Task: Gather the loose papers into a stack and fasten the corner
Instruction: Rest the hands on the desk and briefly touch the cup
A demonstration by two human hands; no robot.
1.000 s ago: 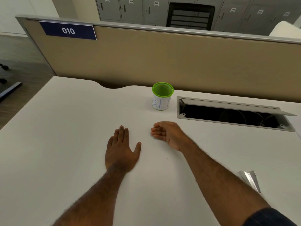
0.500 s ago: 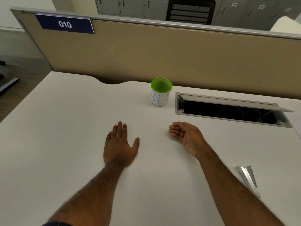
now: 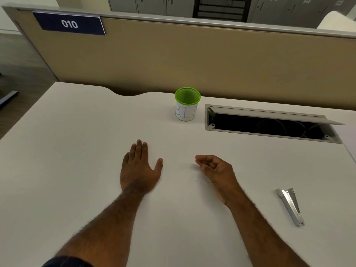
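A silver metal stapler [image 3: 290, 206] lies on the white desk [image 3: 67, 151] at the right, well clear of both hands. My left hand [image 3: 139, 168] rests flat, palm down, on the desk near the middle, holding nothing. My right hand [image 3: 215, 170] sits on its edge a little to the right, fingers loosely curled and apart, with nothing in it. A strip of white at the desk's far right edge [image 3: 351, 135] may be paper; I cannot tell. No other sheets show.
A green mesh cup [image 3: 187, 104] with a white label stands at the back of the desk. To its right is an open cable hatch [image 3: 269, 123] with its lid raised. A tan partition [image 3: 192, 60] closes the back edge.
My right hand has slid to the right, away from the left hand, and its fingers have loosened. The view has shifted, bringing the stapler fully into sight. My left hand has stayed flat.
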